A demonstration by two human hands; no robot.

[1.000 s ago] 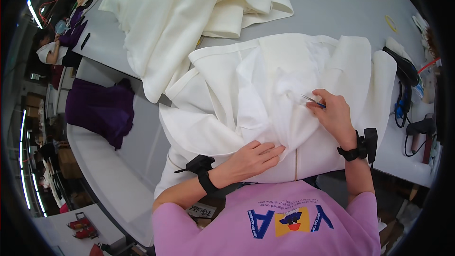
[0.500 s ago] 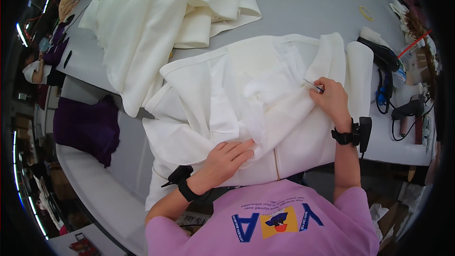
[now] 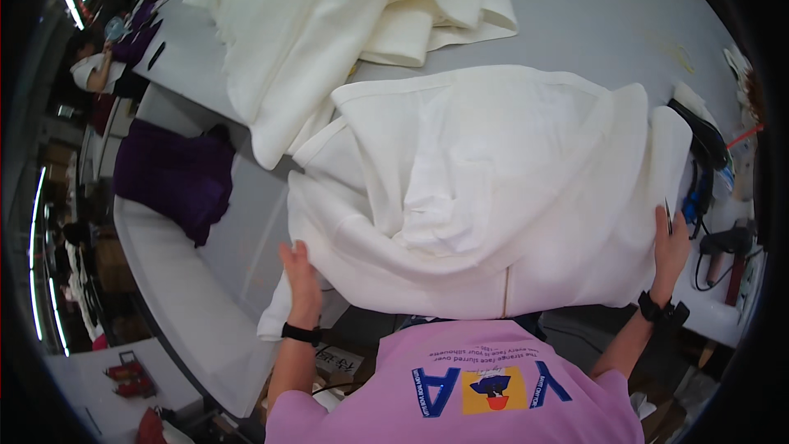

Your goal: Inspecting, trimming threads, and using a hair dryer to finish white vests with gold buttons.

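Note:
A white garment point(image 3: 542, 222) with pale lining lies spread in front of me, its inside and folds facing up. A short zip-like line point(image 3: 507, 284) runs down its near side. My left hand point(image 3: 304, 292) is at the garment's left edge, fingers pointing up and somewhat apart, with a white end of cloth hanging beside the wrist. At the right edge, my right hand point(image 3: 672, 255) is closed around a slim pointed metal tool point(image 3: 668, 215). Only its tip shows, so I cannot tell its exact kind. That hand also rests against the cloth.
A cream garment point(image 3: 304, 41) with gold buttons lies on the grey table point(image 3: 575, 0) beyond. Purple cloth point(image 3: 177, 177) lies at left. A handheld device point(image 3: 727, 240) with a cord and a dark object point(image 3: 699, 133) stand at right. Another person point(image 3: 94, 70) works far left.
Both hands have moved apart: the left from the garment's middle to its left edge, the right outward to its right edge with the tool. The lining folds have shifted, and the view has swung.

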